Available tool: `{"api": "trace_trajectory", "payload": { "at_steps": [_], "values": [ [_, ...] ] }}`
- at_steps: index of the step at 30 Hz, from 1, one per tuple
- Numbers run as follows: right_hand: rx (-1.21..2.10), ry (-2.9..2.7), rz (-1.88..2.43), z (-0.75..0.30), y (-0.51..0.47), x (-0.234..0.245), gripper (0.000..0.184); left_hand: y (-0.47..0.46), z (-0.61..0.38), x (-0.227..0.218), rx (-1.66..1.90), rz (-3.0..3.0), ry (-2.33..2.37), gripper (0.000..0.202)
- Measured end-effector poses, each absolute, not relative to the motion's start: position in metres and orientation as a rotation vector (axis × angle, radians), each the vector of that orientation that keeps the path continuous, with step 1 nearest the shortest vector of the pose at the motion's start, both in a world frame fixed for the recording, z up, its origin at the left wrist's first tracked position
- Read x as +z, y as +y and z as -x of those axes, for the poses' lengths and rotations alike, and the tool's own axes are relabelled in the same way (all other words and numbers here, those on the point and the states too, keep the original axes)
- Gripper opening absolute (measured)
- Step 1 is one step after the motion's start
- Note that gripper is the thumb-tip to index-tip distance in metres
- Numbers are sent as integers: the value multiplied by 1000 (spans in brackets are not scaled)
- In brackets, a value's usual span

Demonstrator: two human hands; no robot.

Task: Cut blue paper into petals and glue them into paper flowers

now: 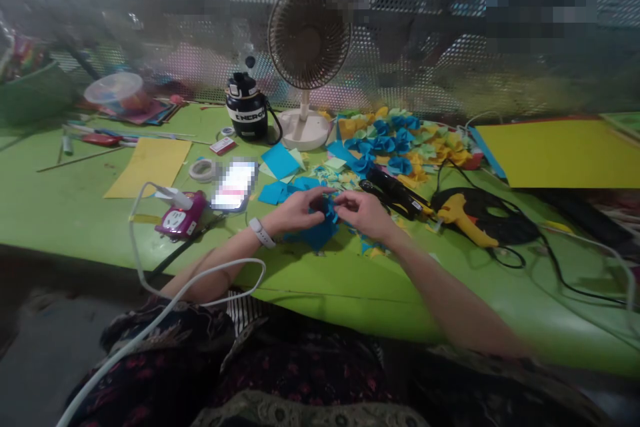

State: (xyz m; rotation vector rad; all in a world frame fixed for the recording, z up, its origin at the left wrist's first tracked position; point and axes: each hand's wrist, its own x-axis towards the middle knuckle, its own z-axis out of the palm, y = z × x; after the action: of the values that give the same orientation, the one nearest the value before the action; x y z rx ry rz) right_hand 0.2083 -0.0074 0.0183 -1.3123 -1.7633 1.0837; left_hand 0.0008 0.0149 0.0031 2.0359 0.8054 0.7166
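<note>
Over the green table, my left hand [300,211] and my right hand [366,213] come together around a small piece of blue paper [329,209]. The right fingertips pinch its right side. My left thumb and index finger curve around its left side, partly hiding it. More blue paper [317,235] lies directly below the hands. Flat blue squares [280,160] rest beyond my left hand. Behind my right hand is a heap of folded blue paper flowers [383,140] with yellow and pale green ones [445,143]. Black-handled scissors [376,195] lie just past my right hand.
A yellow glue gun [463,220] sits on the right with its cord. On the left are a purple power socket [180,217], a phone [235,185], a tape roll [203,170] and yellow paper [150,167]. A fan [305,130] and black bottle [247,110] stand behind. A white cable [200,275] crosses my left forearm.
</note>
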Motion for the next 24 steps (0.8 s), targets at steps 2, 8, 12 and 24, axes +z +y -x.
{"api": "trace_trajectory", "payload": {
  "at_steps": [2, 8, 12, 24],
  "values": [
    [1151, -1566, 1336, -209, -5, 18, 20, 16, 0, 3, 797, -1939, 774, 57],
    [1251, -1238, 1309, -207, -1, 18, 34, 19, -5, -8, 963, -1742, 763, 56],
    [1329, -1162, 1268, -203, -3, 16, 36, 20, -8, -11, 1039, -1587, 763, 43],
    [1297, -1258, 1265, -206, -3, 21, 34, 18, -10, -1, 975, -1203, 679, 38]
  ]
}}
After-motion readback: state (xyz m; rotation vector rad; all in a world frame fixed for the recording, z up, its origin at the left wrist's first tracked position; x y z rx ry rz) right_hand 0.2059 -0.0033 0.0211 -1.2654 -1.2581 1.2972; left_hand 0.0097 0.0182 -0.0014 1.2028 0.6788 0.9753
